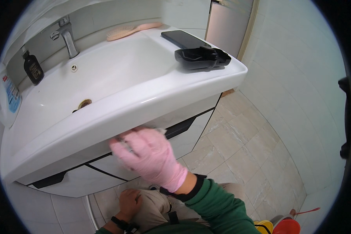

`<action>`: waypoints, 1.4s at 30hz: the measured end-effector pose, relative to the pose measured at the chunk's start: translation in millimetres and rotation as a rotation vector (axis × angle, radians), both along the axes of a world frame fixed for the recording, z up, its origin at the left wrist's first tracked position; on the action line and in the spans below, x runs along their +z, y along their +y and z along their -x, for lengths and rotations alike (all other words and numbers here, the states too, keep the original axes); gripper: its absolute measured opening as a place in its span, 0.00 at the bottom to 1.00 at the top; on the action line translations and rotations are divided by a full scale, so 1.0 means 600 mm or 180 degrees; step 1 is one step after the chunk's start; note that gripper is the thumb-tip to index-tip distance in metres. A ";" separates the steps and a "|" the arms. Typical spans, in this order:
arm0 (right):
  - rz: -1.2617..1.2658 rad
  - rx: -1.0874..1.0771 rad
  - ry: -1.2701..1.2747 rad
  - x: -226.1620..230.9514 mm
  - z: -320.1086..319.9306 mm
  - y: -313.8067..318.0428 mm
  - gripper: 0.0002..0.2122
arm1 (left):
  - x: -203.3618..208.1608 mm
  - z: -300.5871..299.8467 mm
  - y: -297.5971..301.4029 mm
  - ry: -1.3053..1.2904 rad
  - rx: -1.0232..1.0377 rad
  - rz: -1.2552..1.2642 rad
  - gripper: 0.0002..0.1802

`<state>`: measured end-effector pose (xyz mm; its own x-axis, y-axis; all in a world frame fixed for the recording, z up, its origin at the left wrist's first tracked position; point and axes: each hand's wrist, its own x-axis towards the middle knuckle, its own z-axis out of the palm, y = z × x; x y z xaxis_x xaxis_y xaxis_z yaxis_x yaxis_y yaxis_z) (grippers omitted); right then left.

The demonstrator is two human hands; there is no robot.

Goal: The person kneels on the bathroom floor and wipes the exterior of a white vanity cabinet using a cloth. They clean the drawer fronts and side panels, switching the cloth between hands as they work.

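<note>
My right hand (146,154), in a pink glove, is raised against the underside of the white sink's front rim (132,115). Its fingers are bent round something greyish, and a pale scrap (161,131) pokes out past them. Most of that thing is hidden by the glove, and motion blurs the fingers. Bare, my left hand (130,202) rests on my leg beneath the cabinet, holding nothing, its fingers loosely laid down. Behind the glove are the cabinet's white drawer fronts (80,181) with black handle recesses (179,128).
On the sink stand a dark bottle (33,69), a white bottle (7,99), a chrome faucet (69,39), a pink hairbrush (124,32), a dark phone (184,39) and a black plastic object (202,57). Tiled floor (241,156) meets a wall at right; red (286,226) and yellow (265,226) containers sit low right.
</note>
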<state>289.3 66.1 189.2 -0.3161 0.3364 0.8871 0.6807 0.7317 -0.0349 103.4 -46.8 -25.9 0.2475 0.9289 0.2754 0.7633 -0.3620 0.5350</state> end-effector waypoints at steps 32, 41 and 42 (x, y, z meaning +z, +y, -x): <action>0.1499 0.1221 0.2553 -0.050 -0.096 -0.081 0.30 | -0.002 -0.009 -0.012 0.0035 0.0287 0.0101 0.11; 0.1747 0.0925 0.2264 -0.129 -0.112 -0.133 0.30 | 0.084 -0.089 0.004 -0.2380 -0.0275 0.0774 0.20; 0.1799 0.0817 0.2044 -0.136 -0.100 -0.142 0.29 | 0.099 -0.111 0.006 -0.2338 -0.0361 0.0761 0.22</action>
